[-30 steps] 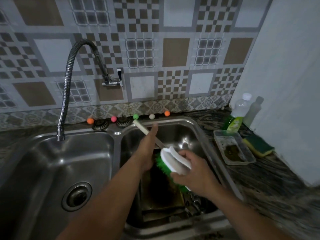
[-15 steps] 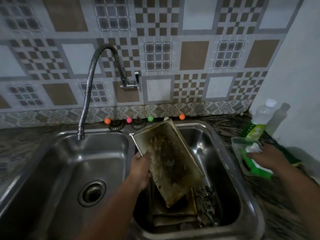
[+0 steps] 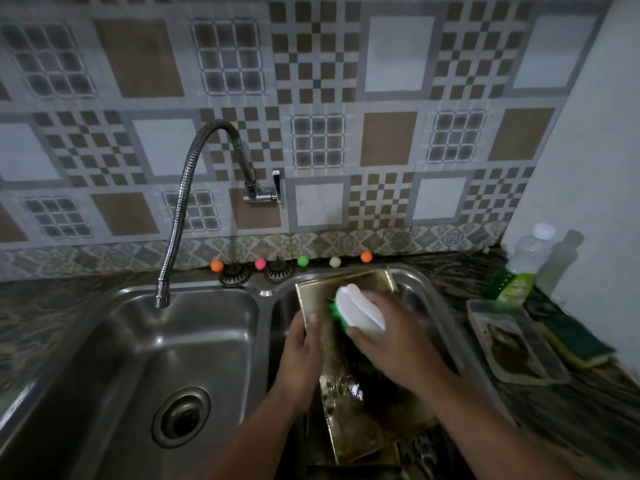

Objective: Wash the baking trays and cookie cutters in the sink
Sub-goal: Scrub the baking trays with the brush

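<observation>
Your left hand (image 3: 302,344) grips the left long edge of a grimy, brownish rectangular metal baking tray (image 3: 349,407), thumb lying along its rim, and props it tilted in the right basin of the stainless steel double sink (image 3: 194,341), its far end leaning up near the back rim. Your right hand (image 3: 391,337) is curled over a white plastic scrub brush with green bristles (image 3: 358,311), pressing the bristles onto the upper part of the tray's soiled face. Below the tray, more dark trays lie stacked in the basin bottom, and something metallic sits at the lower right of the basin, too dim to make out.

The left basin shows its round drain (image 3: 180,418), with the flexible coiled metal faucet hose (image 3: 187,202) hanging over its back edge. Small coloured balls (image 3: 303,260) line the ledge behind the sink. On the dark marbled surface (image 3: 588,410) to the right stand a clear plastic bottle with green liquid (image 3: 519,271), a shallow clear plastic tray holding dark residue (image 3: 512,344), and just beside it a green-and-yellow sponge (image 3: 575,341).
</observation>
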